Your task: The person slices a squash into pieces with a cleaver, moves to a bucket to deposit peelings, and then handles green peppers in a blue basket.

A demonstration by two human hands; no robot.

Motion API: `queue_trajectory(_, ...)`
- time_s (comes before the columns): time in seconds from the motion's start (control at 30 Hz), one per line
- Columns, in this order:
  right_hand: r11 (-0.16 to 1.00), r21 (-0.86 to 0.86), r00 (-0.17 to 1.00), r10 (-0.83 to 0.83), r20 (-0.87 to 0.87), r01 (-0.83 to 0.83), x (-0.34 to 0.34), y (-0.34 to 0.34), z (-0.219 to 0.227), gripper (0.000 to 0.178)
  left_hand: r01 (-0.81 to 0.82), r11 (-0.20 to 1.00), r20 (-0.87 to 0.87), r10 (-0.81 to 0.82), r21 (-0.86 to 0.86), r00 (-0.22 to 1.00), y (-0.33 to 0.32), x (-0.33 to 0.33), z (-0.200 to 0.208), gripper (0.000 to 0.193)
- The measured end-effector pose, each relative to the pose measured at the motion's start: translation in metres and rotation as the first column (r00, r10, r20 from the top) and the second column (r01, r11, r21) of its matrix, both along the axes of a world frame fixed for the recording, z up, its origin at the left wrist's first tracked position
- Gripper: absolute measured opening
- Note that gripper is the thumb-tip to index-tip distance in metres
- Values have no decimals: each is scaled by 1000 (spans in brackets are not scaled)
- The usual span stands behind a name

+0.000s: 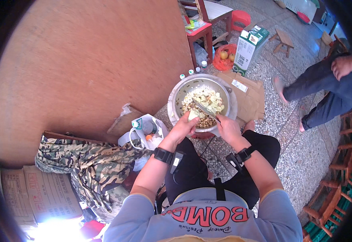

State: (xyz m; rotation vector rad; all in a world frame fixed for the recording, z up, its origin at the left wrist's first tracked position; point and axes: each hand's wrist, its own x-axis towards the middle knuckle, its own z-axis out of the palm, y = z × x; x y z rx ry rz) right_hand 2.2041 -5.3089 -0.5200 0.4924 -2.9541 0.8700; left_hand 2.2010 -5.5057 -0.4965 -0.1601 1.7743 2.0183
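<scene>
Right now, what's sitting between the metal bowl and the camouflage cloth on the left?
In the head view, a white plastic bag holding a bottle lies between the metal bowl and the camouflage cloth.

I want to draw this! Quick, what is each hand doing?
Left hand: fingers closed on a pale vegetable piece over the metal basin.
Right hand: fingers closed on a knife.

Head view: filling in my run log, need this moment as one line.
left hand: holds pale piece | right hand: grips knife, blade over piece | below: metal basin of chopped bits | person seated
</scene>
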Motion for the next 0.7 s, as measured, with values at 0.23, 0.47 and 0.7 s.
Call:
queue_trajectory(0.23, 979, -90, 977, 171, -129, -183, 21, -26, 42, 34, -49, 998, 85, 45, 40, 995, -7, -2, -37, 9)
queue_trajectory(0.47, 999, -34, 999, 36, -21, -37, 4, -9, 11, 27, -40, 999, 57, 38, 35, 998, 5, 1, 3, 19)
queue_trajectory(0.7, 978, -25, 974, 202, -106, -206, 23, -28, 50, 40, 59, 998, 146, -61, 17, 987, -8, -3, -28, 13)
